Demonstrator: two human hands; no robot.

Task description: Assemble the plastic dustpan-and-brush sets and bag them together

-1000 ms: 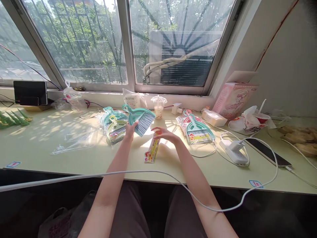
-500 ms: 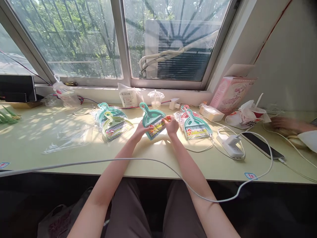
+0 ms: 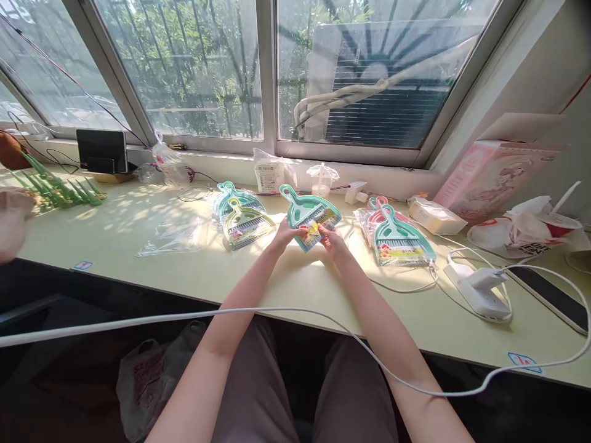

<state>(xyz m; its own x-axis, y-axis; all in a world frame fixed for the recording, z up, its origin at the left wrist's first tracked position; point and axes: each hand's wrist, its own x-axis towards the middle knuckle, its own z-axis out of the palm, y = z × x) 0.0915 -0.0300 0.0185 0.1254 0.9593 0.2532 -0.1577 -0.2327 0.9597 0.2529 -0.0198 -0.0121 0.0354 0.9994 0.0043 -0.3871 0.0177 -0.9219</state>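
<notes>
A teal dustpan and brush set (image 3: 305,208) with a colourful label along its bristles is held up just above the table, its handle pointing to the upper left. My left hand (image 3: 287,236) grips its lower left side, thumb over the label. My right hand (image 3: 333,239) is closed on the lower edge, fingers at the label. To the left lies a pile of wrapped sets, teal ones behind and a yellow-green set (image 3: 248,224) in front. On the right, another teal set (image 3: 401,240) rests in front of a pink set (image 3: 379,208).
A white cable (image 3: 295,311) crosses over my forearms. Power strip (image 3: 478,292), phone (image 3: 549,295), pink box (image 3: 492,175) and paper bag (image 3: 512,227) stand at right. Clear plastic wrappers (image 3: 173,237) lie at left. Another person's blurred hand (image 3: 13,221) is at the far left, near green stalks (image 3: 60,187).
The view has swung left, so things sit further right. The held dustpan set has turned slightly, and my right hand has moved from the label's upper right corner to its lower edge.
</notes>
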